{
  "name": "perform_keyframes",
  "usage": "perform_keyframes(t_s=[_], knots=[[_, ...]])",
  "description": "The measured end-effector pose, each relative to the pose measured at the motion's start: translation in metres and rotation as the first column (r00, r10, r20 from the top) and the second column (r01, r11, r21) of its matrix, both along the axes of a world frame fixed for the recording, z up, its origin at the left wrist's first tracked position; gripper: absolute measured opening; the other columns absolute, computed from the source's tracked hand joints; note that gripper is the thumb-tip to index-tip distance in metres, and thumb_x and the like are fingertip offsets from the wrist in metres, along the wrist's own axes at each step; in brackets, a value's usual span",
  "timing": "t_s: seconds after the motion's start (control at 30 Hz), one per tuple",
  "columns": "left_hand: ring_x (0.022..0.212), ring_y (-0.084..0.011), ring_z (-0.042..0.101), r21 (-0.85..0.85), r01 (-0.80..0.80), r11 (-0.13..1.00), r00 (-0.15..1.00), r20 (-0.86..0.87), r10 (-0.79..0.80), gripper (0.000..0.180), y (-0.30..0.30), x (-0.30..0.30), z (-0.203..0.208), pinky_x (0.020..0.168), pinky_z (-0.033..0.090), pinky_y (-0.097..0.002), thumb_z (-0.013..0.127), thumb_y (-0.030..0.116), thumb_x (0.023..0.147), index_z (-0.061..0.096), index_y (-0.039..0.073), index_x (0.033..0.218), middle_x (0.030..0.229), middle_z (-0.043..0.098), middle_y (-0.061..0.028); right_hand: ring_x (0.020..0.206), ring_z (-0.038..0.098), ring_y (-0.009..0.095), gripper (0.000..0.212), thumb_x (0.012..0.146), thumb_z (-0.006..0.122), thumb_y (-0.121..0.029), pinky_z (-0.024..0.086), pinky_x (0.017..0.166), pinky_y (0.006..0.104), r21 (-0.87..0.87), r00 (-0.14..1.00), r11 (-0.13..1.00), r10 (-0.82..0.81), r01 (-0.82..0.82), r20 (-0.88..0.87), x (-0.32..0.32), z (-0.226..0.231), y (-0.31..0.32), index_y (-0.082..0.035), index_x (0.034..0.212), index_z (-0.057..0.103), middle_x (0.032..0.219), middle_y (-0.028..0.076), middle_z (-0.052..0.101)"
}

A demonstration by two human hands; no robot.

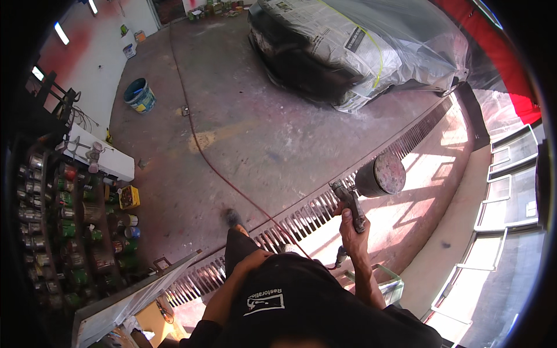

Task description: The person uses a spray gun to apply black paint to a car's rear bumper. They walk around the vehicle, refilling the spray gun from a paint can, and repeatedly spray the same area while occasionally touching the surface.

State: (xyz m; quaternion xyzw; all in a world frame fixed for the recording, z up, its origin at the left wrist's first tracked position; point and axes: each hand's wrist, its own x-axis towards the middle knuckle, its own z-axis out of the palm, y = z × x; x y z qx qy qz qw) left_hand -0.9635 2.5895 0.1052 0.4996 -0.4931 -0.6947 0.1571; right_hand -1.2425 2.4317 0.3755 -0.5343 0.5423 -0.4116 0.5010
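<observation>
The fingers of the right hand (353,236) are wrapped around the handle of a grey metal spray gun, the thumb lying along its near side. The left hand (255,259) lies against the dark clothing at the left thigh with nothing visible in it; whether its fingers are together or apart I cannot tell.

The largest thing ahead is a black vehicle body (307,66) masked with printed newspaper and clear plastic sheeting. It lies on the far side of the spray gun (352,205), well apart from it, and spreads from far middle to far right. Between the two run bare floor (243,127) and a long slotted metal floor grating (299,221), slanting from near left to far right. A thin red hose (204,155) crosses the floor from far left towards the right forearm.

The spray gun's long axis slants from the fingers, near right, to its head, far left. So the head points across the front of the vehicle body rather than straight at it, as I judge. The paint-spattered round cup (390,173) sits on the gun's right. The right hand is clearly the nearer.
</observation>
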Motion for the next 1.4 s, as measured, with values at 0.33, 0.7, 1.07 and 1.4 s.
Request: perform_keyframes(t_s=[0.33,0.7,1.07,1.4], knots=[[0.098,-0.0258,0.076,0.109,0.141,0.984,0.968,0.194,-0.161,0.062,-0.119,0.164,0.009,0.093,0.057,-0.0387,0.062,0.060,0.105,0.080,0.004,0.122,0.111,0.082,-0.0185,0.085,0.060,0.008,0.037,0.110,0.069,-0.029,0.051,0.076,0.0279,-0.072,0.995,0.992,-0.103,0.103,0.007,0.163,0.020,-0.063,0.003,0.129,0.070,0.097,0.004,0.072],[0.100,-0.0341,0.078,0.023,0.239,0.971,0.923,0.304,-0.234,0.044,-0.238,0.249,0.108,0.092,0.057,-0.0412,0.066,0.045,0.103,0.079,0.006,0.119,0.110,0.080,-0.0212,0.083,0.062,0.010,0.036,0.109,0.070,-0.030,0.051,0.077,0.0301,0.038,0.966,0.967,-0.251,0.254,-0.065,0.242,0.000,-0.163,0.003,0.122,0.071,0.092,0.004,0.073],[0.081,-0.0291,0.074,-0.048,-0.228,0.973,0.935,0.267,0.232,0.039,-0.456,0.306,0.066,0.078,0.056,-0.0395,0.062,0.035,0.108,0.076,-0.001,0.101,0.086,0.076,-0.0172,0.089,0.061,0.011,0.036,0.111,0.066,-0.033,0.049,0.082,0.0296,0.063,0.915,0.925,-0.359,0.375,-0.183,0.274,-0.097,-0.410,0.002,0.115,0.073,0.098,0.004,0.072],[0.074,-0.0284,0.068,-0.122,-0.282,0.952,0.872,0.382,0.308,0.062,-0.793,0.263,-0.042,0.075,0.053,-0.0429,0.055,0.055,0.110,0.069,-0.001,0.089,0.078,0.072,-0.0144,0.101,0.067,0.015,0.023,0.109,0.067,-0.020,0.052,0.094,0.0326,0.182,0.917,0.902,-0.366,0.391,-0.158,0.284,-0.175,-0.635,0.002,0.105,0.072,0.108,0.008,0.076]])
